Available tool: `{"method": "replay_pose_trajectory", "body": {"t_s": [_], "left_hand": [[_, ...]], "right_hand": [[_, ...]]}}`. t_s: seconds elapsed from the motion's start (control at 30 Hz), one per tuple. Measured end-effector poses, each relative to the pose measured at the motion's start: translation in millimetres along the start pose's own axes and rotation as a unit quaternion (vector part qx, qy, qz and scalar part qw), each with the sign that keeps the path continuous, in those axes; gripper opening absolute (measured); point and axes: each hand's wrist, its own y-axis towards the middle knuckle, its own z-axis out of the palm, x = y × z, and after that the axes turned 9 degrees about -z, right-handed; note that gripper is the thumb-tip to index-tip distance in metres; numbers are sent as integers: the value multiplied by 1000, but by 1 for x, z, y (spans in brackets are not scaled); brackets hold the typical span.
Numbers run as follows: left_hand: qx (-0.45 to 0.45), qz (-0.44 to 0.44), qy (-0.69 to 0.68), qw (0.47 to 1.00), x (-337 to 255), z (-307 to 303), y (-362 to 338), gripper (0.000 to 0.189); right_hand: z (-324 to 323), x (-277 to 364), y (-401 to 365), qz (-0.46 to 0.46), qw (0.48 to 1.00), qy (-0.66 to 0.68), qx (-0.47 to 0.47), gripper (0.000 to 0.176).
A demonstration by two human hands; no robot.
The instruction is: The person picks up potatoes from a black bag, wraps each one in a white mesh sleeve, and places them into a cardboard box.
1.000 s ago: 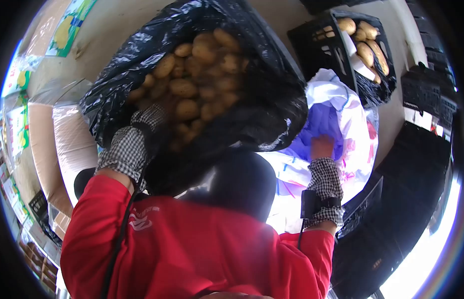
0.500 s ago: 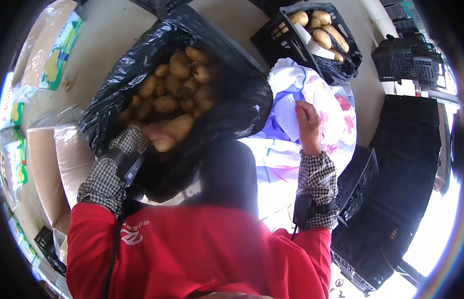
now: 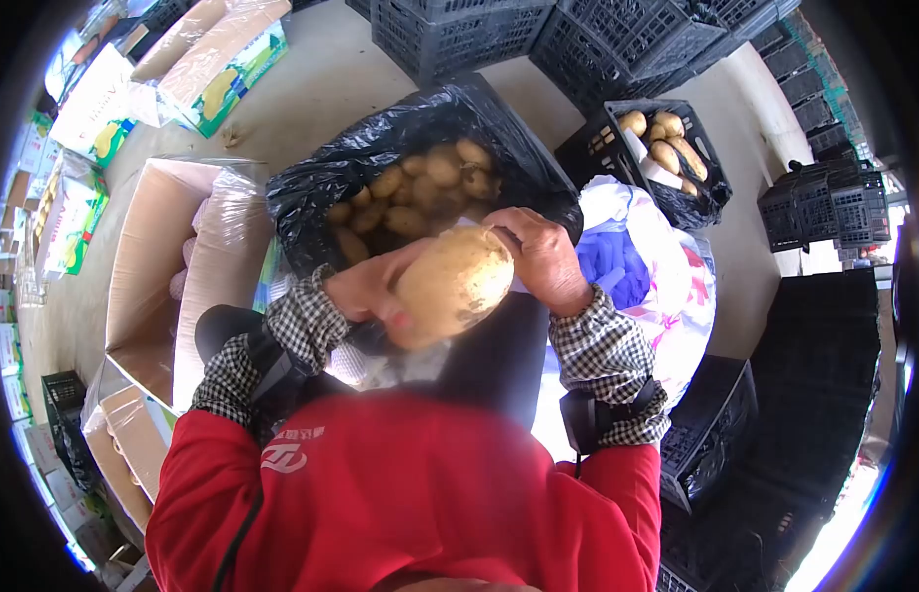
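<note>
Concrete floor (image 3: 321, 89), crates and boxes all round. One big potato (image 3: 453, 283) is up near the chest, on the near side of the black bag (image 3: 311, 197), held between both hands. On its left the left hand (image 3: 366, 288) cups it, fingers wrapped underneath and mostly hidden. On its far-right end the right hand (image 3: 540, 259) caps it, fingers (image 3: 507, 219) curled and pressed on the skin.

Change vs 0.5 s ago: left was down in the bag on a potato and right was free over the white-and-purple sack (image 3: 667, 266). Now right has come across and both grip the one potato, clear of the pile (image 3: 430, 183). Reads as one picked out, under two-handed handling.

View also tipped up, so more floor shows: open cardboard box (image 3: 149, 257) left, black crate (image 3: 603, 148) with potatoes far right, stacked crates (image 3: 459, 30) far side.
</note>
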Motion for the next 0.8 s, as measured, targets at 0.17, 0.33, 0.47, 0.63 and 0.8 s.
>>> {"method": "replay_pose_trajectory", "body": {"t_s": [0.17, 0.33, 0.47, 0.63, 0.8], "left_hand": [[9, 12, -6, 1000, 2, 13, -29, 107], [-21, 37, 53, 998, 4, 6, -58, 108], [-24, 29, -35, 999, 3, 13, -80, 108], [-26, 62, -28, 997, 12, 10, -87, 95], [-3, 84, -160, 984, 13, 0, -103, 86]], "right_hand": [[16, 27, 9, -57, 997, 29, 39, 11], [30, 52, 26, -106, 993, 40, 31, 11], [38, 64, 28, -144, 988, -39, 39, 13], [53, 64, 40, 100, 913, 395, 6, 18], [93, 70, 6, 177, 817, 543, 77, 43]]}}
